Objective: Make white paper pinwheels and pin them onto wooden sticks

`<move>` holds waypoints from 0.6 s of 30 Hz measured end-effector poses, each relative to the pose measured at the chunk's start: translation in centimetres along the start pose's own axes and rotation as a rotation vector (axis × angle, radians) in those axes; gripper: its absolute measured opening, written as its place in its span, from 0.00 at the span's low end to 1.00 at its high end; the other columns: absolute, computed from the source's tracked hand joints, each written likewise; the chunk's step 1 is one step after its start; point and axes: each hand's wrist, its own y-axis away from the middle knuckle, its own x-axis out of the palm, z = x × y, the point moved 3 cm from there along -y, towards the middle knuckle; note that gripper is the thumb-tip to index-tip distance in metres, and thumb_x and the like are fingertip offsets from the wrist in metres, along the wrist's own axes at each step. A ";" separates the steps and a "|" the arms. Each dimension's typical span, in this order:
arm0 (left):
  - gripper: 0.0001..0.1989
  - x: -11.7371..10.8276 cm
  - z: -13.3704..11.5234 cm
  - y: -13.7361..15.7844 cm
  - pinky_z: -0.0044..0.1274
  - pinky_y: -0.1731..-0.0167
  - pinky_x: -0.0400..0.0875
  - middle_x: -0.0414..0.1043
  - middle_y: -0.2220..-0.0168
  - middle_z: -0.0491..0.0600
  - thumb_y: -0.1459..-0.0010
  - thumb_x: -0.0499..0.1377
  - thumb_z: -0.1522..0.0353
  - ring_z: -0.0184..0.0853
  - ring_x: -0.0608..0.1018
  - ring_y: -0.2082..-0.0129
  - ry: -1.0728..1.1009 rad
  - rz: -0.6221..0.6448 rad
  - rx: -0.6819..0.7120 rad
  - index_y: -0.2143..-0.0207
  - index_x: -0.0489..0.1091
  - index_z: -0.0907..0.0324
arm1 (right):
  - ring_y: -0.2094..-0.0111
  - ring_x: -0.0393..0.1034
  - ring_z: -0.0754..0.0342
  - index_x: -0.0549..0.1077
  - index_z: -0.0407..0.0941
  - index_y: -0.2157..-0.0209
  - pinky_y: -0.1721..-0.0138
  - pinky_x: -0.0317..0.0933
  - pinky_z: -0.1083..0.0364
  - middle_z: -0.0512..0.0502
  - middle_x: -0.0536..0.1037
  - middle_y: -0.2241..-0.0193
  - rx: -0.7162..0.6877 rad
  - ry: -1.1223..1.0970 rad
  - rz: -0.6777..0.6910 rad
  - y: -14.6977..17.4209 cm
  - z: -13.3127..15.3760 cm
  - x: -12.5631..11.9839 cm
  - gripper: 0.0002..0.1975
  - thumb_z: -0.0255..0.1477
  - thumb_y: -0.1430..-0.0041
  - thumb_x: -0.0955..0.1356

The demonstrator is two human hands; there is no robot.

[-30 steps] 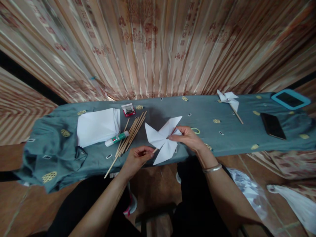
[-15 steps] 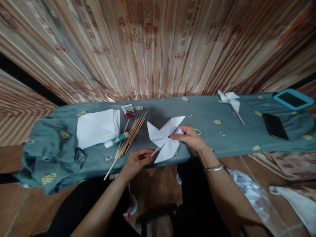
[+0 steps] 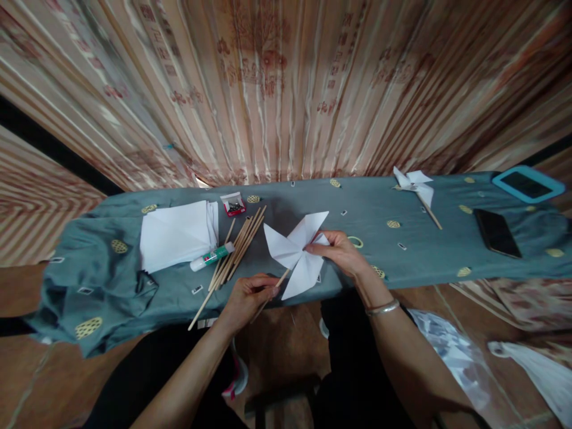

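A white paper pinwheel (image 3: 297, 249) is held just above the near side of the cloth-covered table. My right hand (image 3: 336, 251) is closed on it, fingers behind one blade and thumb by the centre. Lower left, my left hand (image 3: 252, 298) pinches the thin wooden stick (image 3: 283, 276) that runs up behind the paper. Whether the stick is fastened at the centre is hidden. Left of my hands lie several loose wooden sticks (image 3: 243, 244), with a glue stick (image 3: 211, 257) resting across some. A small red box of pins (image 3: 233, 205) stands open behind them.
A stack of white paper (image 3: 176, 235) lies at the left of the table (image 3: 370, 205). Another pinwheel on a stick (image 3: 416, 185), a black phone (image 3: 497, 232) and a blue-framed tablet (image 3: 528, 183) lie to the right. A yellow-green ring (image 3: 356, 242) sits beside my right hand. Curtains hang behind.
The pinwheel has turned slightly and shifted a little left. More of its stick now shows, including below my left hand. Both hands keep hold.
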 end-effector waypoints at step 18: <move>0.06 0.5 -0.5 0.1 0.23 0.70 0.64 0.73 0.73 0.49 0.60 0.67 0.68 0.33 0.71 0.72 0.038 -0.037 0.039 0.76 0.81 0.60 | 0.77 0.70 0.58 0.79 0.44 0.76 0.71 0.62 0.57 0.51 0.80 0.78 -0.068 -0.089 -0.022 -0.7 -0.4 0.8 0.15 0.37 0.66 0.80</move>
